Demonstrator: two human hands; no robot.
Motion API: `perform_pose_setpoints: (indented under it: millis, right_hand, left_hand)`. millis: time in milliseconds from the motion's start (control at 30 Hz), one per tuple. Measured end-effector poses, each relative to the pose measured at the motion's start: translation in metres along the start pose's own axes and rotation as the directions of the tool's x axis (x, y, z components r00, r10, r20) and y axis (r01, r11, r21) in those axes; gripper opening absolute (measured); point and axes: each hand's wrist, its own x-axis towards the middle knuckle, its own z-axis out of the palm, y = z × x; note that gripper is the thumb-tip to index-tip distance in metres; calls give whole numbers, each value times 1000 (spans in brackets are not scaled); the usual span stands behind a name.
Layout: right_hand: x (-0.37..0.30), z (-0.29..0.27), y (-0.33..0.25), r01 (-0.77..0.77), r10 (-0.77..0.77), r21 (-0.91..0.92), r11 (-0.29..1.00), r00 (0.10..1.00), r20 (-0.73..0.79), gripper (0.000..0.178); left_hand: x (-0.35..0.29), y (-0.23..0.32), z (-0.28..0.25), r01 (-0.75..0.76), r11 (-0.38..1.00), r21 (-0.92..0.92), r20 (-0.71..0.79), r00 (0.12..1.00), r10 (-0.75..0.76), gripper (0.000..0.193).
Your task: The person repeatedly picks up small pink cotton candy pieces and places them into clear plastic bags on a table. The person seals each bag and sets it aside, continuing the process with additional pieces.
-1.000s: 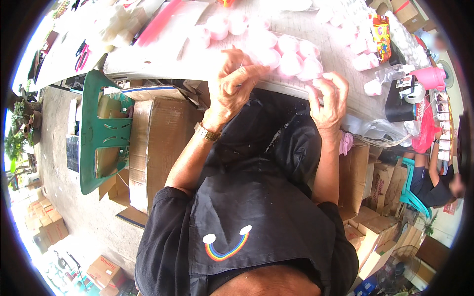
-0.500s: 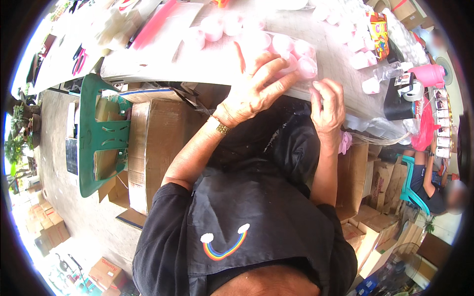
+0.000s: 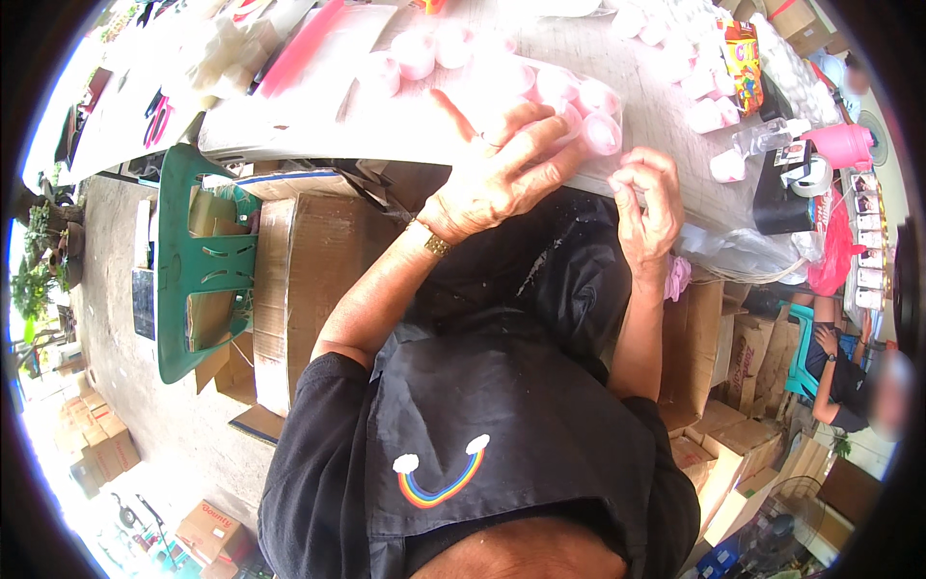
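Observation:
On the white table lies a clear plastic pack of pink, round, cup-like pieces. My left hand reaches over the pack's near left side, its thumb stretched away and its fingers resting against the pieces, not wrapped round any. A gold watch is on that wrist. Close to the pack's near right corner is my right hand, with fingers curled in toward the thumb. What those fingertips pinch, if anything, is too small to tell. More pink pieces sit behind the pack, washed out by glare.
To the right stand a clear bottle, a pink jug and a roll of tape. Cardboard boxes and a green chair flank my legs on the left. At far right sits another person.
My right hand has shifted slightly right, a little away from the pack. My left hand stays over the pieces, its thumb swung further left. The seated person's arm has moved.

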Motion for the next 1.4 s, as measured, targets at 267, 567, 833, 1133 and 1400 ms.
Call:
perform_pose_setpoints:
  millis: [267, 567, 833, 1133, 1400]
  right_hand:
    - [1, -1, 0, -35, 35, 27, 999, 999, 14, 9]
    - [-2, -10, 3, -49, 48, 24, 998, 998, 50, 13]
    - [-3, -6, 2, -27, 28, -21, 999, 999, 39, 14]
    - [3, 1, -8, 34, -33, -88, 996, 999, 15, 33]
    - [4, 14, -4, 129, -124, -245, 961, 992, 35, 34]
  left_hand:
    - [2, 13, 6, -71, 997, 22, -20, 997, 71, 44]
    - [2, 13, 4, 11, 997, -71, -11, 1000, -11, 38]
    - [-3, -8, -17, -53, 998, 25, 90, 995, 50, 49]
    - [4, -14, -15, -128, 991, -22, 64, 989, 129, 51]
    - [2, -11, -15, -56, 996, -75, 8, 998, 57, 39]
